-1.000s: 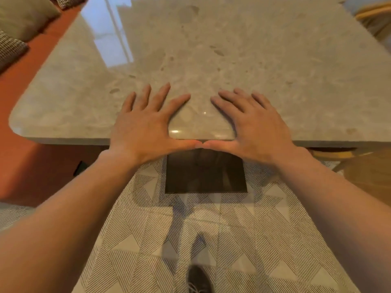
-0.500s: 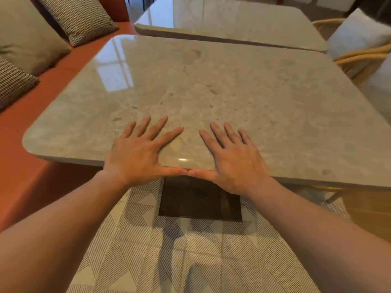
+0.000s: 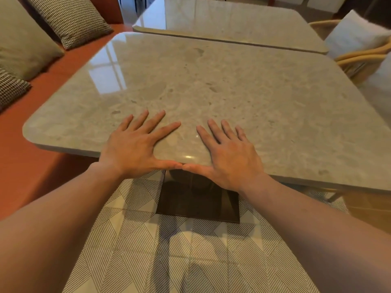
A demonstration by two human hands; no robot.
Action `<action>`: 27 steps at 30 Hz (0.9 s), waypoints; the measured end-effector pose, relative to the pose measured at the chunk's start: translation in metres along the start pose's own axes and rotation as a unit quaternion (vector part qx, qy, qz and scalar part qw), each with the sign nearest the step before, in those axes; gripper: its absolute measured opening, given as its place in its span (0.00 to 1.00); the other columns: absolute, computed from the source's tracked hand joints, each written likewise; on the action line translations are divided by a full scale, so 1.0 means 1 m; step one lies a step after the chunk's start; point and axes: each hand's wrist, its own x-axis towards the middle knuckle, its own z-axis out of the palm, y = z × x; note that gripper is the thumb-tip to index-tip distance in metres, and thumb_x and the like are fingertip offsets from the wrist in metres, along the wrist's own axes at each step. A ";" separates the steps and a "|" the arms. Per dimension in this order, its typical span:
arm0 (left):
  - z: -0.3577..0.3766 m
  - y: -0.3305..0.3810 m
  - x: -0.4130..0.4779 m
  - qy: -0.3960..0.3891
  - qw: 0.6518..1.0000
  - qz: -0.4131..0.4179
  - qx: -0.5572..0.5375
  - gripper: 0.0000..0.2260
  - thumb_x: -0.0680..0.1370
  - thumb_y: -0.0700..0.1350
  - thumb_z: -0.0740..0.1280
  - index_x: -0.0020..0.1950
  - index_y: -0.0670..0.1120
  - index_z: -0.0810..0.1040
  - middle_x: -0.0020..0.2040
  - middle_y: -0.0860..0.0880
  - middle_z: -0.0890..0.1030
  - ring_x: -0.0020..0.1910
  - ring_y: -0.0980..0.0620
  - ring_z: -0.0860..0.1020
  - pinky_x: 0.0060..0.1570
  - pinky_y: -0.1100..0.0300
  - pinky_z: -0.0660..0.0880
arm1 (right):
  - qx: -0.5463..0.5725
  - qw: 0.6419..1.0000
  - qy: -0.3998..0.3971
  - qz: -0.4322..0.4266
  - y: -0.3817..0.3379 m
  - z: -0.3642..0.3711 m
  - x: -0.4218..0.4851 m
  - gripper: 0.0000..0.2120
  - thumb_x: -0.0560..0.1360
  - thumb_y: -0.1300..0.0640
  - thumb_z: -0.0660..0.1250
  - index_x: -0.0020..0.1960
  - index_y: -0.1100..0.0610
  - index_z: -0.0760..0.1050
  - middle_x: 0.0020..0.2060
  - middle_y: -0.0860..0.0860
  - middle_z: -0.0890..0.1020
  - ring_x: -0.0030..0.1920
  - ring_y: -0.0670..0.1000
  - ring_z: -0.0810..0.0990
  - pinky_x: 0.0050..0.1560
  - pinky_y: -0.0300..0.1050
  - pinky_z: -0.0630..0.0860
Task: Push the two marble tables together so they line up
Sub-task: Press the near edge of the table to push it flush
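A grey marble table (image 3: 211,85) with rounded corners fills the middle of the view. My left hand (image 3: 135,146) and my right hand (image 3: 230,153) lie flat on its near edge, fingers spread and straight, thumbs touching along the rim. A second marble table (image 3: 228,20) stands just beyond it. Their facing edges run close together with a thin dark gap between them; the far table sits shifted a little to the right. A dark square pedestal base (image 3: 198,199) shows under the near table.
An orange bench (image 3: 19,166) with checked and plain cushions (image 3: 69,17) runs along the left. Wicker chairs (image 3: 359,58) with a white cushion stand at the right. The floor is patterned tile (image 3: 179,254).
The view has tilted up, bringing the far table into sight. My hands keep the same flat pose on the near edge. The near table now sits closer to the far one.
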 end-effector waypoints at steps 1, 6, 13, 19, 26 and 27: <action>0.001 -0.002 0.002 -0.001 1.000 0.000 -0.001 0.50 0.61 0.90 0.34 0.82 0.73 0.39 0.89 0.54 0.51 0.89 0.42 0.52 0.86 0.40 0.52 | -0.001 1.000 0.000 0.001 0.000 0.001 0.002 0.54 0.69 0.16 0.37 0.87 0.46 0.47 0.87 0.52 0.52 0.87 0.61 0.51 0.85 0.64 0.49; 0.002 -0.008 0.010 -0.003 1.000 0.004 -0.005 0.52 0.62 0.90 0.35 0.83 0.72 0.41 0.90 0.54 0.49 0.89 0.42 0.52 0.86 0.40 0.51 | -0.010 1.000 0.004 0.007 0.001 0.002 0.010 0.54 0.70 0.16 0.37 0.86 0.47 0.49 0.87 0.53 0.55 0.87 0.62 0.54 0.84 0.65 0.51; 0.001 -0.009 0.010 -0.013 1.000 0.003 -0.005 0.52 0.62 0.89 0.35 0.85 0.70 0.42 0.90 0.53 0.49 0.89 0.42 0.50 0.86 0.40 0.49 | -0.019 1.000 0.018 0.009 0.001 0.004 0.011 0.53 0.71 0.16 0.39 0.86 0.47 0.52 0.86 0.53 0.58 0.86 0.61 0.57 0.84 0.64 0.54; -0.003 -0.007 0.004 -0.016 1.000 0.001 -0.025 0.53 0.61 0.88 0.32 0.85 0.69 0.42 0.90 0.53 0.48 0.89 0.41 0.49 0.87 0.39 0.48 | 0.003 1.000 -0.019 0.020 0.001 0.000 0.010 0.54 0.69 0.14 0.41 0.86 0.43 0.42 0.88 0.48 0.49 0.88 0.56 0.47 0.85 0.59 0.44; -0.003 -0.009 0.006 -0.015 1.000 0.003 -0.021 0.52 0.62 0.88 0.33 0.84 0.70 0.41 0.90 0.54 0.47 0.89 0.42 0.49 0.87 0.40 0.48 | -0.033 0.993 -0.050 0.101 0.030 -0.006 -0.013 0.55 0.64 0.11 0.36 0.84 0.36 0.34 0.88 0.48 0.46 0.87 0.61 0.46 0.84 0.69 0.47; -0.001 -0.009 0.006 -0.011 1.000 0.003 -0.017 0.51 0.63 0.89 0.32 0.84 0.70 0.41 0.89 0.54 0.48 0.89 0.42 0.50 0.87 0.39 0.48 | -0.035 0.994 -0.040 0.098 0.032 -0.004 -0.016 0.55 0.64 0.11 0.36 0.84 0.37 0.36 0.88 0.48 0.48 0.87 0.61 0.48 0.84 0.69 0.49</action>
